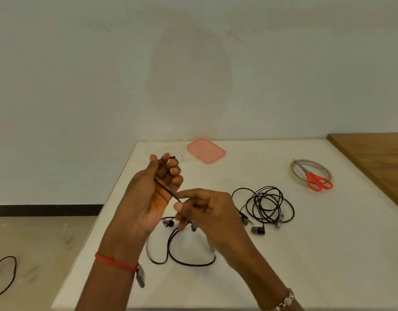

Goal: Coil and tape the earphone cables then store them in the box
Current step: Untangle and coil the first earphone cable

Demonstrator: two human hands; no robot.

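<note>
My left hand [153,191] is raised palm up over the white table [283,254], its fingers curled around the plug end of a black earphone cable [184,261]. The cable runs across that palm to my right hand [207,209], which pinches it between thumb and forefinger. The rest of this cable hangs down and loops on the table below both hands, with its earbuds beside them. A second black earphone cable [267,205] lies in a loose tangle to the right. A pink lid [206,151] rests at the table's far edge. No box body can be made out.
A roll of clear tape [294,169] lies at the right with red-handled scissors [316,179] resting on it. A wooden surface [377,158] adjoins the table at far right. Another black cable [5,274] lies on the floor at left.
</note>
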